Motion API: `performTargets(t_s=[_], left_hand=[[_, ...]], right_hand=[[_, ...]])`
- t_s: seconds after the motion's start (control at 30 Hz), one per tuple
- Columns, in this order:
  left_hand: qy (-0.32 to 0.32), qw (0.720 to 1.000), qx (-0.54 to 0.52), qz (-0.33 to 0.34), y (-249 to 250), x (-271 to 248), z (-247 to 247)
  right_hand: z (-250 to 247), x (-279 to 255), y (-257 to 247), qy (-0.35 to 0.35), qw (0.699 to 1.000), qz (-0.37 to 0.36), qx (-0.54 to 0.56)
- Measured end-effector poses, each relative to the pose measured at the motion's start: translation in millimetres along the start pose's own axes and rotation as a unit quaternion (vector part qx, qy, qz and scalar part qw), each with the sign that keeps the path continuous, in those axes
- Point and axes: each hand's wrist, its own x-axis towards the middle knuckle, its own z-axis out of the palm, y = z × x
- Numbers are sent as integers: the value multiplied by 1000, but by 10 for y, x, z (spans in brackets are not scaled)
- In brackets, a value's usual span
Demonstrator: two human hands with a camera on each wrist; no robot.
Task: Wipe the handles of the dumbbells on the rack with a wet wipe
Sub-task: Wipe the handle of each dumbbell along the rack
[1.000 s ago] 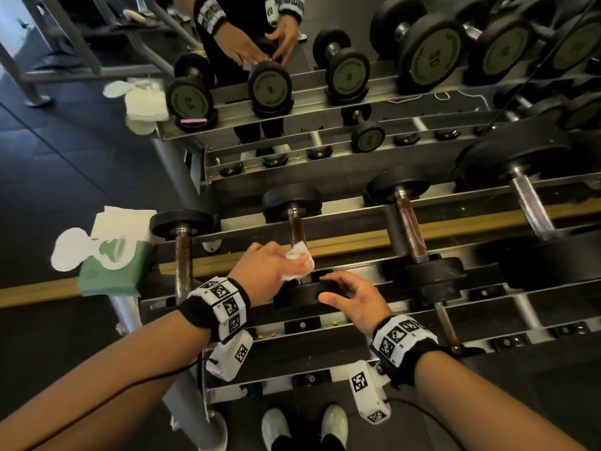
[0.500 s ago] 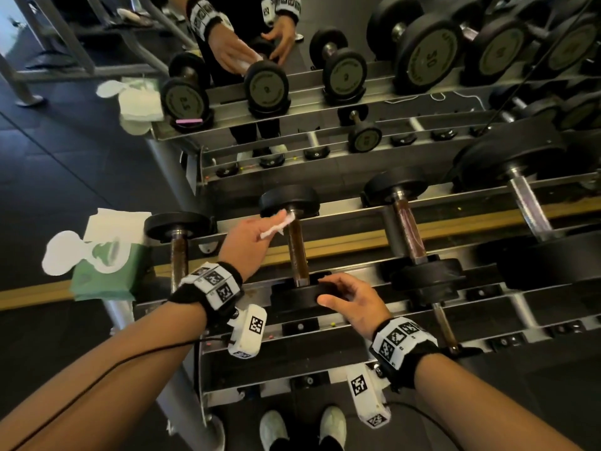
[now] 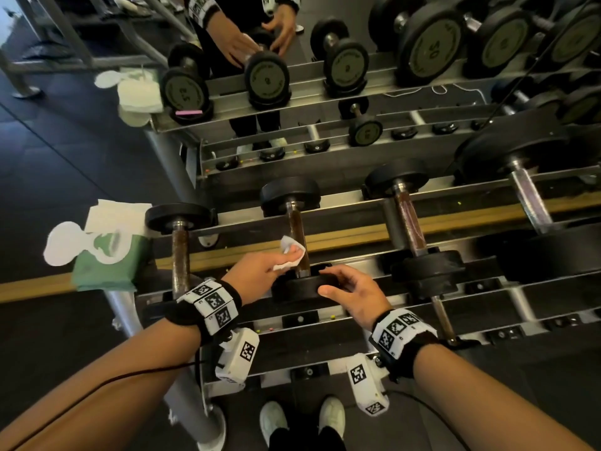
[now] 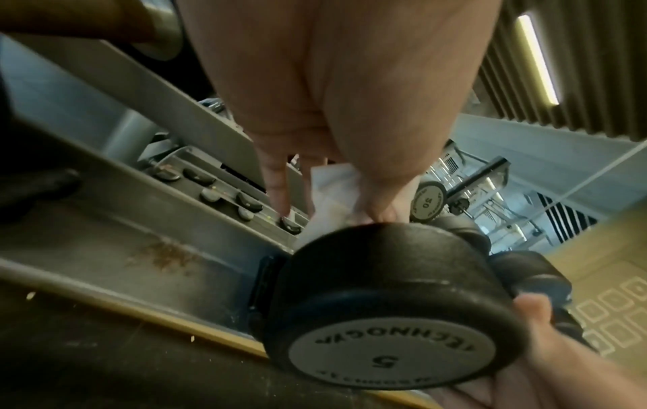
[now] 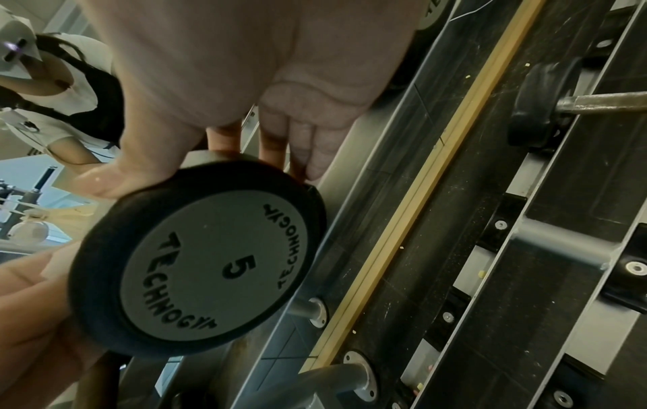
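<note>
A small black dumbbell marked 5 (image 3: 294, 288) (image 4: 392, 310) (image 5: 199, 263) lies across the rack (image 3: 357, 237) in front of me. Its brown handle (image 3: 296, 229) runs away from me. My left hand (image 3: 260, 271) (image 4: 336, 116) pinches a white wet wipe (image 3: 291, 253) (image 4: 332, 191) against the near end of that handle. My right hand (image 3: 349, 291) (image 5: 245, 83) grips the near weight head, fingers over its top and thumb on its side. Other dumbbell handles stand to the left (image 3: 180, 252) and right (image 3: 409, 222).
A green wet wipe pack (image 3: 107, 252) with its white flap lifted sits at the rack's left end. Bigger dumbbells (image 3: 527, 203) fill the right. A mirror behind shows the reflected rack and a person's hands (image 3: 257, 37). My shoes (image 3: 302, 418) stand below.
My left hand slid the wipe up the handle toward the far head, then back down to the near end. My right hand stayed on the near weight head.
</note>
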Motion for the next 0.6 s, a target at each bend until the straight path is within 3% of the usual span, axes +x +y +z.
performTargets(t_s=[0.2,0.33,0.43,0.6], left_hand=[[78,996,-8,-53,-76,-180,-104],[159,969,-167,-93,-121,-129,-301],[204,959,-159,-117,-159,-35,-457],[209,953,-123,-182,-135,143,-447]], right_hand=[[-3,9,-3,-6,1000,-3,0],[-17,0,-4,-15,1000,-5,-4],[-19,0,-7,-16,1000,-5,1],[-15,3,10,-17,1000,-2,7]])
